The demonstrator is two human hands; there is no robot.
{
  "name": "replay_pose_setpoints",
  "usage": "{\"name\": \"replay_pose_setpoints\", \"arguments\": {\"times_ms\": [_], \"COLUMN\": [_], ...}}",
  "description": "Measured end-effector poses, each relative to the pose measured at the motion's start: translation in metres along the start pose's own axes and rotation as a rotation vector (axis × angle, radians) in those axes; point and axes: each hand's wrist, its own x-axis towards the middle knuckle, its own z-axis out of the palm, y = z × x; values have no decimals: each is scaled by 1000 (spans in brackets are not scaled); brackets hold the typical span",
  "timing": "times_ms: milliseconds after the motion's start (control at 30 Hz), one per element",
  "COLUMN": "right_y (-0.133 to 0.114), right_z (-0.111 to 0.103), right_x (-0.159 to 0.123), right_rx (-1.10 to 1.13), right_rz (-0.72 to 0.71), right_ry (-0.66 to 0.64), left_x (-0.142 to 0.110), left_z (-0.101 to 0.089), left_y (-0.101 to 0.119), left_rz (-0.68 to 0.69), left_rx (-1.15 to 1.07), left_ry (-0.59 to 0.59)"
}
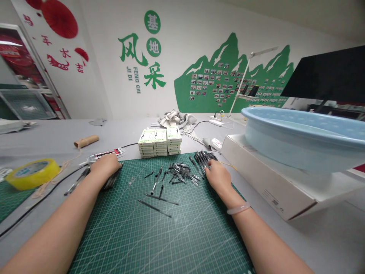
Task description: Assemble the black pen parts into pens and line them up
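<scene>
My left hand (pixel 105 166) reaches over dark, slim pen parts (pixel 112 179) at the mat's left edge; its fingers are mostly hidden behind the back of the hand. My right hand (pixel 218 176) is at a row of black pens (pixel 201 159) on the right, its fingers curled against the pen nearest it. Between the hands lies a pile of small black and clear pen parts (pixel 181 172) on the green cutting mat (pixel 182 243). Closer to me are a pen barrel (pixel 156 180) and thin dark refills (pixel 154 208).
Stacked small white-and-green boxes (pixel 153 141) stand behind the mat. Yellow tape (pixel 32 174), a cable and a brown tube (pixel 86 141) lie left. To the right, a blue basin (pixel 302 140) rests on a white box (pixel 268 182). Crumpled cloth (pixel 176 118) lies at the back.
</scene>
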Motion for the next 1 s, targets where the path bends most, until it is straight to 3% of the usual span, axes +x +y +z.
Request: {"name": "replay_pose_setpoints", "arguments": {"times_ms": [100, 200, 433, 567, 633, 733, 800, 900, 1000], "right_y": [0, -1, -10, -25, -36, -51, -59, -66, -68], "right_z": [0, -1, -12, -20, -20, -15, -11, -7, -5], "right_x": [0, -1, -8, -22, -31, -44, -51, -57, -58], "right_rx": [6, 14, 152, 436, 627, 954, 1163, 1353, 1436], "right_rz": [-4, -10, -56, -231, -321, -325, -275, -245, -213], "right_ry": [2, 27, 135, 166, 92, -175, -382, -549, -616], "left_x": [-3, -6, -10, -14, -23, -48, -70, -97, -110], "left_z": [-1, -2, -6, -1, 12, 42, 63, 90, 104], "left_y": [2, 6, 19, 51, 75, 109, 126, 138, 139], "left_rz": [-137, -178, -179, -92, -30, 49, 39, 7, -9], "left_rx": [234, 371, 481, 420, 335, 110, -294, -583, -673], "left_ry": [62, 57, 54, -17, -107, -237, -420, -555, -621]}}
